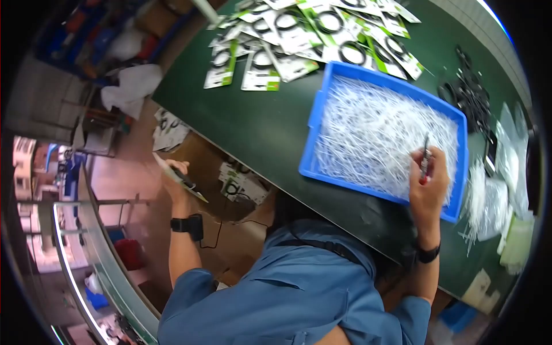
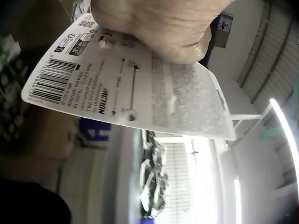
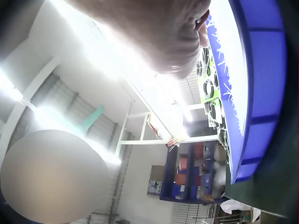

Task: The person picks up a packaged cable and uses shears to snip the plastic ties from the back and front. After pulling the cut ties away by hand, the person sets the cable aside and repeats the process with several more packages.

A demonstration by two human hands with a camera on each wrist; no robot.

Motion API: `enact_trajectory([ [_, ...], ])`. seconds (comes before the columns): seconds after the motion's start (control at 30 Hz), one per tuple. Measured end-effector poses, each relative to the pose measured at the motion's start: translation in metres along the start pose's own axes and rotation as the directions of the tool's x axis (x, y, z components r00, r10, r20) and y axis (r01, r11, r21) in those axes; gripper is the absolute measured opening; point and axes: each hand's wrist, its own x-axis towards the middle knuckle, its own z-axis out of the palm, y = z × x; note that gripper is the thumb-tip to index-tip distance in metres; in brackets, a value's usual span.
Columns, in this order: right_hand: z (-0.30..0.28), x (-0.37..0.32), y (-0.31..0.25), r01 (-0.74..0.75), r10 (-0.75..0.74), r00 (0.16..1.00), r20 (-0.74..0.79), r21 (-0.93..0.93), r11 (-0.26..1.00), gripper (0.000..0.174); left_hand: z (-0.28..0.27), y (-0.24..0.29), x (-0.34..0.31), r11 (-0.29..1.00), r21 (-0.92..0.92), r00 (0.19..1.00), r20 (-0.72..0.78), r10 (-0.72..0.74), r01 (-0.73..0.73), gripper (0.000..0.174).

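My left hand (image 1: 175, 185) grips a carded cable package (image 2: 126, 100) beyond the table's near edge, over a box on the floor. In the left wrist view the card's printed white back shows, with a barcode at one end. From the head view, a black cable lies along its other face. My right hand (image 1: 431, 187) holds a small metal-tipped tool (image 1: 426, 156) with some red at its handle; its exact kind cannot be told. That hand is over the near right part of a blue tray (image 1: 313, 138) full of thin white plastic strips (image 1: 368, 129).
Many carded black cables (image 1: 287, 34) lie heaped at the table's far side. Black cables (image 1: 471, 95), clear plastic bags (image 1: 506, 167) and a bundle of white strips (image 1: 476, 195) lie right of the tray. Below the table edge, a cardboard box (image 1: 201, 155) has more carded packages (image 1: 241, 184) by it.
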Motion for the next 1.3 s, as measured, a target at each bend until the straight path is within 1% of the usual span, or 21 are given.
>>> enact_trajectory([
  [0.03,-0.001,0.002,0.002,-0.029,0.028,0.999,-0.032,-0.060,0.998,0.028,-0.024,-0.007,-0.007,0.999,0.025,0.999,-0.024,0.029,-0.028,0.037],
  [0.07,0.000,0.005,-0.001,-0.012,0.011,1.000,-0.026,-0.033,0.999,0.028,-0.028,-0.006,-0.012,0.882,0.469,0.970,-0.228,0.079,0.038,0.039],
  [0.1,-0.001,0.007,-0.004,0.011,-0.012,0.999,-0.048,-0.016,1.000,0.027,-0.028,-0.004,-0.016,0.590,0.782,0.901,-0.385,0.202,0.202,0.042],
  [0.13,-0.004,0.006,-0.006,0.025,-0.025,0.997,-0.070,-0.007,1.000,0.026,-0.029,-0.002,-0.018,0.581,0.788,0.897,-0.388,0.210,0.204,0.042],
  [0.23,-0.010,0.002,-0.003,0.011,-0.007,0.998,-0.066,0.056,0.998,0.027,-0.004,-0.003,0.004,0.816,0.529,0.881,-0.470,0.054,0.232,0.043],
  [0.3,-0.016,0.002,0.000,-0.019,0.018,1.000,0.009,0.174,0.985,0.029,0.050,0.013,0.043,0.738,0.665,0.960,-0.266,0.093,0.113,0.037],
  [0.33,-0.017,0.003,0.000,-0.017,0.017,1.000,0.004,0.174,0.985,0.029,0.078,0.017,0.060,0.768,0.640,0.971,-0.198,0.133,0.025,0.032],
  [0.43,-0.022,0.003,0.000,-0.056,0.048,0.998,0.049,0.166,0.985,0.028,0.154,0.022,0.106,0.804,0.574,0.978,-0.020,0.207,-0.158,0.023],
  [0.5,-0.025,0.004,0.000,-0.080,0.073,0.996,0.050,0.154,0.985,0.028,0.207,0.026,0.132,0.787,0.595,0.986,0.059,0.154,-0.159,0.020],
  [0.57,-0.028,0.005,0.000,-0.137,0.128,0.989,0.078,0.131,0.982,0.027,0.262,0.033,0.152,0.785,0.567,0.966,0.199,0.164,-0.250,0.018],
  [0.63,-0.028,0.005,0.001,-0.127,0.121,0.991,0.053,0.128,0.984,0.027,0.302,0.022,0.180,0.491,0.623,0.792,0.446,0.417,-0.610,0.037],
  [0.67,-0.027,0.005,0.002,-0.117,0.112,0.993,0.044,0.128,0.985,0.027,0.318,0.018,0.193,0.494,0.616,0.788,0.447,0.422,-0.614,0.037],
  [0.73,-0.027,0.005,0.002,-0.106,0.103,0.994,0.026,0.130,0.986,0.027,0.345,0.014,0.217,0.163,0.649,0.633,0.603,0.485,-0.743,0.058],
  [0.77,-0.027,0.005,0.002,-0.121,0.115,0.992,0.051,0.153,0.981,0.030,0.351,0.009,0.229,0.163,0.641,0.625,0.607,0.492,-0.750,0.058],
  [0.87,-0.033,0.006,0.002,-0.155,0.141,0.986,0.084,0.193,0.969,0.037,0.364,-0.009,0.256,0.044,0.486,0.451,0.768,0.455,-0.873,0.056],
  [0.9,-0.035,0.007,0.003,-0.166,0.142,0.982,0.121,0.216,0.962,0.041,0.368,-0.005,0.259,0.045,0.475,0.440,0.770,0.462,-0.879,0.056],
  [1.0,-0.038,0.007,0.002,-0.193,0.140,0.970,0.201,0.275,0.942,0.049,0.364,0.007,0.262,0.062,0.429,0.426,0.848,0.317,-0.901,0.055],
  [1.1,-0.040,0.009,-0.004,-0.223,0.145,0.950,0.277,0.272,0.936,0.066,0.359,0.016,0.257,0.024,0.412,0.402,0.870,0.287,-0.911,0.052],
  [1.17,-0.037,0.007,-0.004,-0.198,0.127,0.956,0.264,0.262,0.944,0.063,0.357,0.022,0.251,0.004,0.399,0.385,0.881,0.275,-0.917,0.050],
  [1.27,-0.033,0.005,-0.006,-0.150,0.089,0.964,0.250,0.234,0.960,0.058,0.348,0.028,0.238,0.091,0.405,0.414,0.874,0.254,-0.910,0.049],
  [1.3,-0.034,0.007,-0.008,-0.187,0.116,0.951,0.286,0.235,0.954,0.059,0.345,0.030,0.234,0.086,0.406,0.414,0.874,0.255,-0.910,0.049],
])
